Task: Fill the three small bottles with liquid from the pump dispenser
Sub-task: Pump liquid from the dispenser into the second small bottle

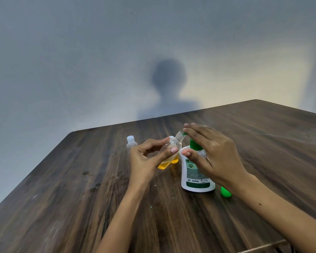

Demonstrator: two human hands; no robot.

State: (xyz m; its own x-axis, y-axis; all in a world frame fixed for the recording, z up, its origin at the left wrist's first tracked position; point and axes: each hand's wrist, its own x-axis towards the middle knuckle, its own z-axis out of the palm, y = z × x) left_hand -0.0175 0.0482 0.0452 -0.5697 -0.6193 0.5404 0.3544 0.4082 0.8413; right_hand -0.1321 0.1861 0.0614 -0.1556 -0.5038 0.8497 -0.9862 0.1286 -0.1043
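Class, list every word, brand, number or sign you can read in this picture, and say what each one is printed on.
Nothing here can be read for certain.
Dispenser, green badge near the top of the label: logo, too blurred to read.
Dispenser, small print and barcode-like marks lower on the label: too small to read.
Capped clear bottle, the bottle held in the left hand, and the table: no text visible.

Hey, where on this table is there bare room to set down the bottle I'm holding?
Bare wood lies left of the capped empty bottle out to the table edge, and in the near strip between your forearms. It is crowded around the pump dispenser: the left hand tilts the open bottle there, the right hand covers the pump, and a green cap lies beside it.
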